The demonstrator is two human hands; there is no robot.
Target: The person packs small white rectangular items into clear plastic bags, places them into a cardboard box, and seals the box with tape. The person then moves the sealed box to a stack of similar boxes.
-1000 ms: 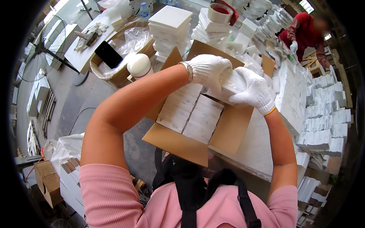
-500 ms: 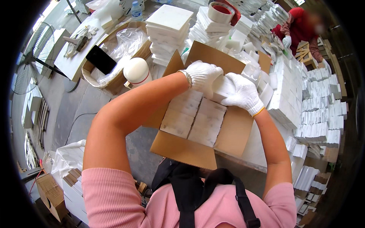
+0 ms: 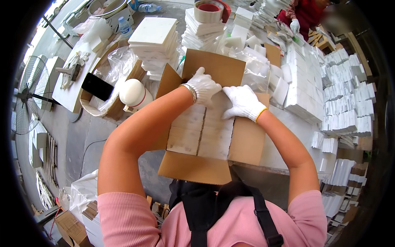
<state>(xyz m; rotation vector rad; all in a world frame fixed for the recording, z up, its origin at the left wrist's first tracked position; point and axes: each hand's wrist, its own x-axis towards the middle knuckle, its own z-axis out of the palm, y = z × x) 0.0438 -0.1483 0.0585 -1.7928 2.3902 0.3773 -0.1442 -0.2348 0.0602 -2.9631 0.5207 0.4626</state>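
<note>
An open cardboard box (image 3: pixel 195 168) stands in front of me with its flaps folded out. White stone tiles (image 3: pixel 215 133) are packed inside it in two rows. My left hand (image 3: pixel 201 87), in a white knit glove, is at the far end of the rows, its fingers curled down onto the tiles and slightly blurred. Beside it my gloved right hand (image 3: pixel 243 102) reaches over the right inner side. Its fingers and thumb grip the far tiles of the right row. The lower fingertips of both hands are partly hidden.
Behind the box are stacked white tiles (image 3: pixel 153 31) and a tape roll (image 3: pixel 207 11). A black phone (image 3: pixel 97 86) and a white rounded container (image 3: pixel 135 94) stand left, near a fan (image 3: pixel 26 94). Tile blocks (image 3: pixel 302 88) line the right. A co-worker (image 3: pixel 302 18) is at far right.
The white tile piece held between my hands has gone down into the far end of the box. My hands have moved slightly apart, and the whole view has shifted.
</note>
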